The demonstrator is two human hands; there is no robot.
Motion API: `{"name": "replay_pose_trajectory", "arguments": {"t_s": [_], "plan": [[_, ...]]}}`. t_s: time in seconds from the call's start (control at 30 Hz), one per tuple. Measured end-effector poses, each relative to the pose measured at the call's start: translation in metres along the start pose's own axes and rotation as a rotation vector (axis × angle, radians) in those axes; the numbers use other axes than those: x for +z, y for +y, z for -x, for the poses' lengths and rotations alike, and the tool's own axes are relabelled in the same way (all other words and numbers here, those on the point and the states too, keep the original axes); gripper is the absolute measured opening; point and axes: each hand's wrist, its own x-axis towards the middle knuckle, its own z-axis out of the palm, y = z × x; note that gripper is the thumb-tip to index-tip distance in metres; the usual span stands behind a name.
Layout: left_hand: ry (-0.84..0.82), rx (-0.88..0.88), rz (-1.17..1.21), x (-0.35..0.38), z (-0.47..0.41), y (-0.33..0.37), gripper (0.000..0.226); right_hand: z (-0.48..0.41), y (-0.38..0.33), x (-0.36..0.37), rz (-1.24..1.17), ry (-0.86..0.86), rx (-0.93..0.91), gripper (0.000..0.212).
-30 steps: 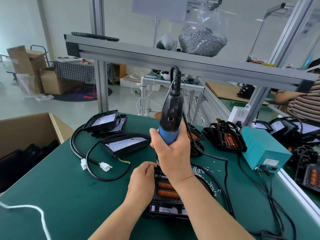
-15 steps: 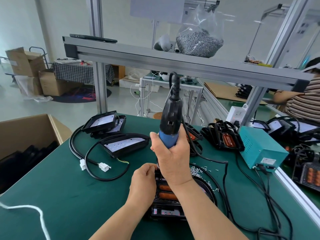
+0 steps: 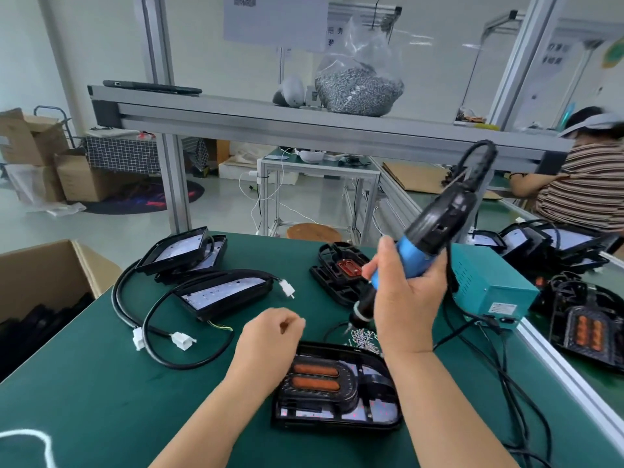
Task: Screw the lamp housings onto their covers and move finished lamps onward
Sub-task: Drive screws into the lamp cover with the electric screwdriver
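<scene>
Right hand (image 3: 405,298), raised above the green surface (image 3: 101,383), grasps the blue grip of an electric screwdriver (image 3: 435,231). The tool is tilted, with its black upper body and cord leaning up and to the right and its tip pointing down and to the left, just over a small heap of loose screws (image 3: 363,337). Left hand (image 3: 270,336) is clenched into a loose fist at the far left corner of the lamp (image 3: 337,386); whether it touches the lamp cannot be told. The lamp lies flat near the front edge of the surface, between the two forearms, its black housing uppermost and showing two orange strips. The screw heap lies just beyond it. Farther back, near the screwdriver tip, lies a second black housing (image 3: 337,275) with a reddish insert. To the left, two lamps with pale faces, the rear lamp (image 3: 179,251) and the nearer lamp (image 3: 223,292), rest with their black cables looped on the surface and ending in white connectors (image 3: 182,341). A teal power box (image 3: 489,288) stands to the right, and a cardboard box (image 3: 40,278) stands off the left edge. A clear bag of screws (image 3: 358,92) sits on the overhead shelf.
</scene>
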Motion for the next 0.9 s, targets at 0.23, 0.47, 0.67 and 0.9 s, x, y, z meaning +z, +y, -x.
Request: {"name": "replay_pose_trajectory", "arguments": {"t_s": [0.23,0.47,0.67,0.9], "plan": [[-0.439,0.132,-0.479,0.034,-0.040,0.065,0.017,-0.014,0.001,-0.023,0.024,0.109,-0.018,0.044],[-0.489,0.046,-0.567,0.070,-0.065,0.055,0.016,-0.011,0.000,-0.029,0.025,0.089,0.003,0.050],[-0.434,0.017,-0.695,0.085,-0.069,0.055,0.023,-0.008,0.002,-0.030,0.033,0.093,-0.012,0.049],[-0.470,0.086,-0.791,0.088,-0.065,0.052,0.024,-0.007,0.002,-0.029,0.028,0.089,-0.023,0.039]]}}
